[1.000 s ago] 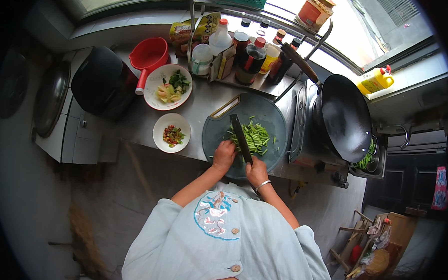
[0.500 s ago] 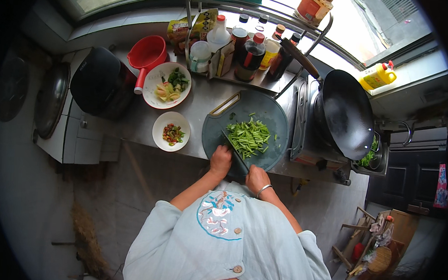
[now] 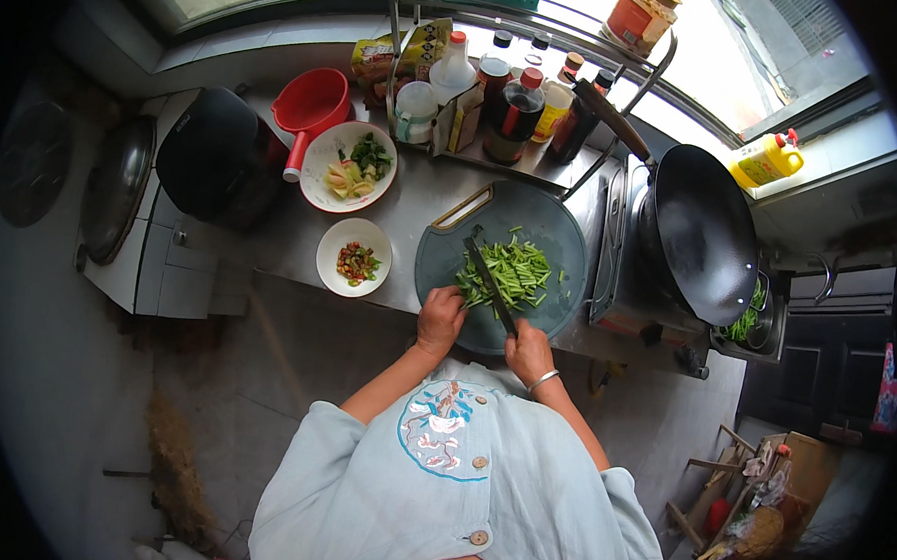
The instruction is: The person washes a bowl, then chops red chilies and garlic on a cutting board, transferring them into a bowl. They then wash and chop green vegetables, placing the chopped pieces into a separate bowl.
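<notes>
A dark-bladed kitchen knife [image 3: 490, 284] slants over a heap of chopped green stems [image 3: 520, 267]. My right hand [image 3: 530, 353] grips its handle near the front edge of the round grey-green cutting board [image 3: 561, 225]. The blade points away from me and to the left, across the left part of the heap. My left hand [image 3: 441, 320] rests at the board's left front, its fingers curled inward at the edge of the stems. Whatever lies under those fingertips is hidden.
Left of the board stand a bowl of chopped chillies [image 3: 324, 257] and a plate of sliced ginger and greens [image 3: 317, 186]. Behind are a red ladle [image 3: 311, 102] and several sauce bottles [image 3: 514, 118]. A black wok [image 3: 701, 231] sits on the stove at right.
The knife has swung from beside my left fingers to the right over the stems, its handle moving right with my right hand. My left hand stays near the same spot on the board.
</notes>
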Tool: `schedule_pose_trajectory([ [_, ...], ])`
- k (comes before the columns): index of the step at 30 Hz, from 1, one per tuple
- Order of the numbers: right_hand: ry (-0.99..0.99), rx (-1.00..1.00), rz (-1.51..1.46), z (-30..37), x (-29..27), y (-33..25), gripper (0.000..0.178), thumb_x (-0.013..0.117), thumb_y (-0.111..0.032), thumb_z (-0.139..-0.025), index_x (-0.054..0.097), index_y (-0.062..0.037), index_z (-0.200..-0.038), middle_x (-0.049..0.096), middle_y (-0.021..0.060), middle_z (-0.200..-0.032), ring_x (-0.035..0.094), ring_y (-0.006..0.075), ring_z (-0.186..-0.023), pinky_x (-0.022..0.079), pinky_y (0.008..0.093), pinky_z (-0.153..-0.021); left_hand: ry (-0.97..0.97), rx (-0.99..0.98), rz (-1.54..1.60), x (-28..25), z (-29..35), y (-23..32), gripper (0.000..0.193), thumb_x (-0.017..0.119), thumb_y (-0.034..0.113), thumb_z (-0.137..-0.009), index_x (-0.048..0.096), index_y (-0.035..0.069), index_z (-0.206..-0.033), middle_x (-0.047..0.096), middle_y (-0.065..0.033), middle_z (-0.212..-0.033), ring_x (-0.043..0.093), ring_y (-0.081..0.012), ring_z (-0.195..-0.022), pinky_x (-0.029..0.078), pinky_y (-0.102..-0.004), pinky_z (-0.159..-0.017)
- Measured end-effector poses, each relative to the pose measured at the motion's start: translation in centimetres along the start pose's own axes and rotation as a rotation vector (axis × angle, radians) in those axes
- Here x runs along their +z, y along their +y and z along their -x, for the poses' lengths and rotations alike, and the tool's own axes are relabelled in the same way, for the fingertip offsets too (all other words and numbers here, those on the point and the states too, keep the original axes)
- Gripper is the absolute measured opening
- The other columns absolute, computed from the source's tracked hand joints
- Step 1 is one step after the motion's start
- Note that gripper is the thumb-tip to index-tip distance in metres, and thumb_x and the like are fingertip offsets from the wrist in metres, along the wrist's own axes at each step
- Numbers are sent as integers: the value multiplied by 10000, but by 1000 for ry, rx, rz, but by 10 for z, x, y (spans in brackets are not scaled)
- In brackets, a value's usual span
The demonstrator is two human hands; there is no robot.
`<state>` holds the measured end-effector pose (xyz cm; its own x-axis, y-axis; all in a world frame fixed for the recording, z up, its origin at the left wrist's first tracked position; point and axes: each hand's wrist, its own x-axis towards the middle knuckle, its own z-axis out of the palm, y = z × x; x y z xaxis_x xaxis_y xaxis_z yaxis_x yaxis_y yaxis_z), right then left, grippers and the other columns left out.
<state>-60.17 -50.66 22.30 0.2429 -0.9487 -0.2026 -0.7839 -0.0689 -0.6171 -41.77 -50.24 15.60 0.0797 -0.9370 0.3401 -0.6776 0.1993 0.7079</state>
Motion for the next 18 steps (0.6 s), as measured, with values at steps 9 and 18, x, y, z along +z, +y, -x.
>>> schedule_pose_trajectory([
  [9, -211, 32, 177, 21, 6, 3, 121, 537, -65, -727, 535, 43, -780, 587, 284, -715, 572, 448, -694, 459, 511, -667, -70, 14, -137, 14, 14, -12, 114, 586, 14, -637, 594, 50, -745, 554, -104, -810, 544, -308, -782, 480, -394, -664],
  [18, -80, -8, 86, -1, 24, 14, 123, 560, -83, -744, 551, 31, -789, 589, 261, -708, 583, 434, -709, 468, 488, -635, -107, 88, -84, 17, 10, -15, 116, 585, 15, -665, 601, 50, -775, 572, -107, -807, 568, -305, -763, 490, -382, -666],
])
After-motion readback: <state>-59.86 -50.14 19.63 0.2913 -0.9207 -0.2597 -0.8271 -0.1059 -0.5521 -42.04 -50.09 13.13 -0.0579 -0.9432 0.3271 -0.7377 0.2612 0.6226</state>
